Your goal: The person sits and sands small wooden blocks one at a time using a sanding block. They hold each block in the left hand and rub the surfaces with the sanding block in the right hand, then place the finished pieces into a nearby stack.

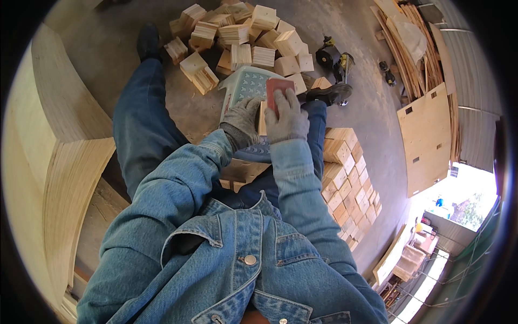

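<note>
Both my hands wear grey knitted gloves and meet over a pale green plastic stool (249, 86) between my legs. Fingers of my left hand (242, 120) are closed around a small wooden block (263, 119), mostly hidden between the hands. My right hand (287, 116) grips a flat red sanding block (278, 89), its fingers over the face and its lower part covered. The red piece lies beside the upper end of the wooden block; whether they touch I cannot tell.
Beyond the stool lies a loose heap of wooden blocks (234, 35). Neatly stacked blocks (350, 186) stand by my right leg. Black-and-yellow power tools (329, 56) rest near my right shoe. Curved plywood (70, 146) rises at left; boards (429, 137) lean at right.
</note>
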A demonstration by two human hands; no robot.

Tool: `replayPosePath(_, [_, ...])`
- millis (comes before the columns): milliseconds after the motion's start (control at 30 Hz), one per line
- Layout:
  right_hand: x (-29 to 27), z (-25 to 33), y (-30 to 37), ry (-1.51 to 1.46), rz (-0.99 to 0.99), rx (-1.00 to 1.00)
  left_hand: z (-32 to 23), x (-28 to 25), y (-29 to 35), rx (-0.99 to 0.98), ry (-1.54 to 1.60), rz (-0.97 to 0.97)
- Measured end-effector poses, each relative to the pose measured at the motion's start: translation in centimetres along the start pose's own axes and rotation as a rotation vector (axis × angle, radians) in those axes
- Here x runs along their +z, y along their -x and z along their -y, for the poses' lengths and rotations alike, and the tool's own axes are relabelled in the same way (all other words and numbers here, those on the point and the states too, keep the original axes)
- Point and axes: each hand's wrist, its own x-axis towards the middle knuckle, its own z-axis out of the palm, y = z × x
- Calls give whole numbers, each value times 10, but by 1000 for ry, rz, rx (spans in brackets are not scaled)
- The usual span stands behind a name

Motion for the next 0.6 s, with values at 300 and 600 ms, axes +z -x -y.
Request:
replayPosePath(300, [5,-39,125,-72,-102,-217,1,4,-1,-36,-87,16])
replayPosePath(600, [4,-13,45,40,-69,-188,7,3,3,3,6,-31])
